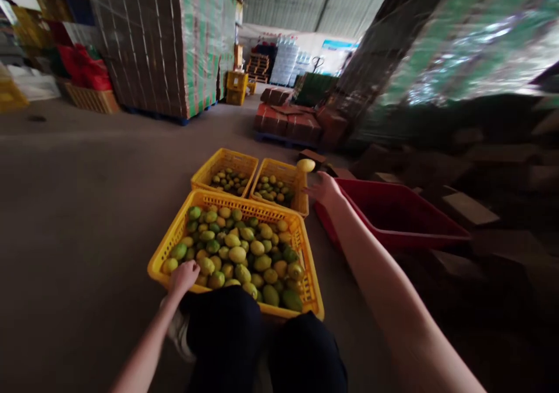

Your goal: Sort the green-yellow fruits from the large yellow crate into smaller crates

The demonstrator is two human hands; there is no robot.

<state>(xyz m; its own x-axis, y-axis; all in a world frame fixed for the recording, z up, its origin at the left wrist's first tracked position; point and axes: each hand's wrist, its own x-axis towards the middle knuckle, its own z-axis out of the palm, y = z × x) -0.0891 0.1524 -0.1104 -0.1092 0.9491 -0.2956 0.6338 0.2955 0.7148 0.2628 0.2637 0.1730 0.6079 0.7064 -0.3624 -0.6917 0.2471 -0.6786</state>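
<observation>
A large yellow plastic crate (311, 271) full of lemons (237, 255), some yellow and some green, stands in front of my knees. At its near left corner my left hand (185, 275) is closed, fingers curled down beside the lemons; what they hold, if anything, is hidden. Stretched out forward, my right hand (324, 190) is open between a smaller yellow crate (304, 198) and a red tub. A single pale yellow lemon (306, 165) is in the air just beyond its fingers. The smaller crate holds several greenish lemons.
Another small yellow crate (198, 174) with lemons stands at the far left. The deep red tub (406, 237) is on the right, beside scattered cardboard boxes (469, 206). Tall wrapped pallet stacks (140, 43) rise on both sides, with cartons on a pallet (288, 122) ahead.
</observation>
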